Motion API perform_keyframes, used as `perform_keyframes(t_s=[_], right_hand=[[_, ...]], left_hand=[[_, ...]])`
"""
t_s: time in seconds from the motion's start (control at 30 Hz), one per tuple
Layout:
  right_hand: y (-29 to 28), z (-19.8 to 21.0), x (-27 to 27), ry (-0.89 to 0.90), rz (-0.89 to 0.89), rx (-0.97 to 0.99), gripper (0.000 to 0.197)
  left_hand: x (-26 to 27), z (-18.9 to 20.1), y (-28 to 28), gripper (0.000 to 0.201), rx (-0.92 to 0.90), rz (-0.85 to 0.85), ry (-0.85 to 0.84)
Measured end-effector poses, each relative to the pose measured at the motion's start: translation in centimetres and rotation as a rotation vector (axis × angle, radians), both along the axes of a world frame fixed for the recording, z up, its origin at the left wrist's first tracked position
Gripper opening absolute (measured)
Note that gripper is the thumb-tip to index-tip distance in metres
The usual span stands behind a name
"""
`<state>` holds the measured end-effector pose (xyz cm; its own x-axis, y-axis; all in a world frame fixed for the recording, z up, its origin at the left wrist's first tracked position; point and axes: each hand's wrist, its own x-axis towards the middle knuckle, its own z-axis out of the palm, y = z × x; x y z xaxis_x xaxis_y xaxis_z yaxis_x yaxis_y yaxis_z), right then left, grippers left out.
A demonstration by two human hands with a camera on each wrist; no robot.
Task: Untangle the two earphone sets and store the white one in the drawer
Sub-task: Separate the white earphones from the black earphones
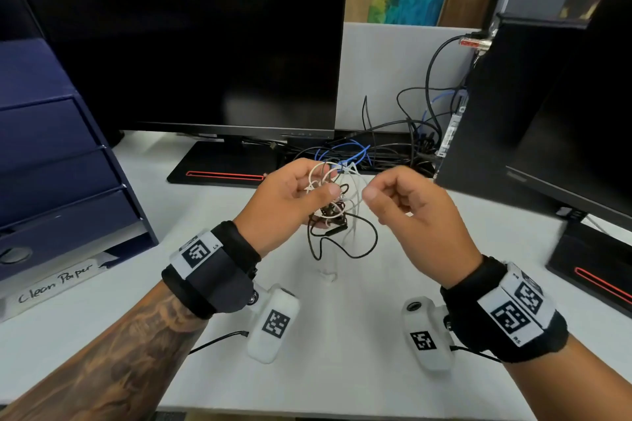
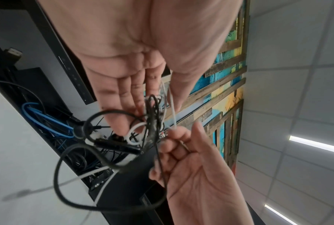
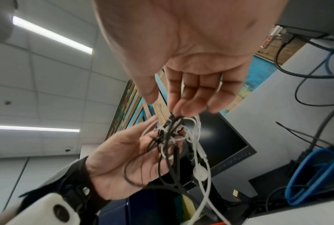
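Observation:
A tangle of white earphones [image 1: 320, 174] and black earphones [image 1: 337, 229] hangs above the white desk [image 1: 307, 369]. My left hand [image 1: 325, 191] holds the knot, thumb on top, the cords lying across its palm [image 3: 135, 161]. My right hand [image 1: 372, 191] is just to the right of it and pinches a white strand [image 2: 173, 115] that runs up out of the knot. Black loops [image 2: 62, 175] and a white earbud cord [image 3: 200, 172] dangle below. The blue drawer unit [image 1: 51, 161] stands at the left with its drawers closed.
A black monitor [image 1: 191, 37] stands behind the hands and a second monitor [image 1: 564, 113] at the right. Black and blue cables [image 1: 355, 150] lie between their bases. A tray labelled "Clean Paper" [image 1: 54, 284] sits under the drawer unit.

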<state>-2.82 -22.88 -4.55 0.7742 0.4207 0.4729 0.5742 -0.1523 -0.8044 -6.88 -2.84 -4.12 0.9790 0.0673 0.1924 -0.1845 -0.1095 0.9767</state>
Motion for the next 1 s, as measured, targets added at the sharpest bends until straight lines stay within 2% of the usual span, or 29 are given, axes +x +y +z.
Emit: perform_keyframes(t_s=[0.1,0.17,0.23,0.27,0.33,0.43,0.6,0.77,1.0], right_hand=[[0.3,-0.5,-0.1,0.016,0.005,-0.104,0.01],[0.3,-1.1,0.3,0.03,-0.032,-0.114,0.011],[0.2,-1.2,0.4,0.034,-0.042,-0.101,0.01],[0.2,-1.1,0.4,0.035,-0.033,-0.087,0.008],[0.2,-1.0,0.3,0.03,-0.007,-0.077,0.009],[0.3,-0.7,0.1,0.03,0.005,-0.072,0.01],[-0.1,0.0,0.5,0.003,-0.087,-0.025,0.013],[-0.2,0.0,0.7,0.096,-0.107,0.05,0.011],[0.4,0.0,0.4,0.307,-0.003,0.321,0.019]], left_hand=[[-0.2,0.1,-0.3,0.026,-0.054,-0.075,0.02],[-0.3,0.1,-0.4,0.032,-0.116,-0.124,0.054],[-0.3,0.0,-0.5,0.029,-0.144,-0.149,0.062],[-0.3,-0.1,-0.5,0.026,-0.115,-0.156,0.044],[-0.2,-0.5,-0.5,0.034,-0.004,-0.165,-0.012],[-0.1,-0.8,-0.3,0.034,0.105,-0.102,-0.056],[0.4,-0.8,0.6,0.027,0.199,0.007,-0.105],[0.5,-0.8,1.3,0.02,0.291,0.096,-0.116],[0.4,-0.6,1.1,0.014,0.4,0.107,-0.113]])
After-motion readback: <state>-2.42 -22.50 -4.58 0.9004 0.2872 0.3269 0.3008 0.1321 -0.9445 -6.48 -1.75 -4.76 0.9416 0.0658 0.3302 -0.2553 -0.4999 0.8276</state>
